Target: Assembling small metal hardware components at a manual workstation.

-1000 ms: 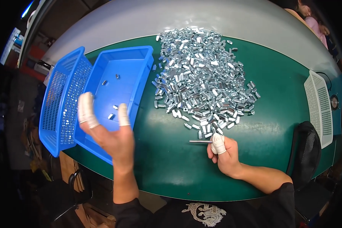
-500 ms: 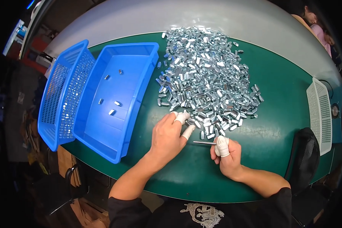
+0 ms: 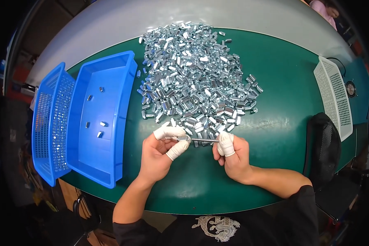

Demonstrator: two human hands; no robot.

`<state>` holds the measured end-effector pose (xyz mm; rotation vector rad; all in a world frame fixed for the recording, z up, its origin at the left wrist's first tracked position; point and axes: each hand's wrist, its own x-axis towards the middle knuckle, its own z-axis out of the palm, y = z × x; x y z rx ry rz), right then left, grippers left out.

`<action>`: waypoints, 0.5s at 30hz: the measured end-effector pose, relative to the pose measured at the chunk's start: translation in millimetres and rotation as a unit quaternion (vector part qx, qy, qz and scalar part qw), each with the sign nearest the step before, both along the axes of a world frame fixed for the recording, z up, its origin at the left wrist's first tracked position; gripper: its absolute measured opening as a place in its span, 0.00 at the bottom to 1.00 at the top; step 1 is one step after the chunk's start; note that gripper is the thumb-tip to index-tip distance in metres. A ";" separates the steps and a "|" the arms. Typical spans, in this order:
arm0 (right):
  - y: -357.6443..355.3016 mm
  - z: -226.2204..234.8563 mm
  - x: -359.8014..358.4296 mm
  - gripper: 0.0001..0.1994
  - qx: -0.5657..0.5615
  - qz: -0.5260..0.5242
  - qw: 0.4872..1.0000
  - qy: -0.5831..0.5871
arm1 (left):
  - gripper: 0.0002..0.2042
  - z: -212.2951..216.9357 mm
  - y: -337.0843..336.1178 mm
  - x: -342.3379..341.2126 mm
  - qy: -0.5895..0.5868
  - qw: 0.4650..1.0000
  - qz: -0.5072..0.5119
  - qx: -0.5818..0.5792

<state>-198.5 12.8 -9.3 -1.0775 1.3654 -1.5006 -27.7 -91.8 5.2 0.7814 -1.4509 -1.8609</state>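
A long hex nut (image 3: 183, 138) is pinched between the thumb and fingers of my left hand (image 3: 155, 159). My right hand (image 3: 236, 159) grips a thin metal rod (image 3: 204, 140) that points left. Its tip meets the nut's end; whether it has entered the bore I cannot tell. White finger cots cover some fingertips on both hands. Just beyond my hands a big heap of shiny hex nuts (image 3: 194, 82) spreads over the green tabletop (image 3: 274, 82). To the left, a blue tray (image 3: 130, 78) has several nuts lying apart on its floor.
A blue perforated basket (image 3: 43, 135) stands against the tray's left side. At the right edge of the table sit a white basket (image 3: 336, 98) and a small round fan (image 3: 350, 88). A black mesh chair back (image 3: 324, 143) rises near the right front. Another person (image 3: 327, 12) is at the far right.
My left hand has come back from the edge of the heap with a nut in its fingers. Nut and rod tip now meet. The whole view has shifted.
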 end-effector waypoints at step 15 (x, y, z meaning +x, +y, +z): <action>2.5 10.0 7.9 0.20 0.043 0.036 0.998 -0.022 | 0.10 -9.3 8.3 0.9 0.016 0.995 -0.090 -0.046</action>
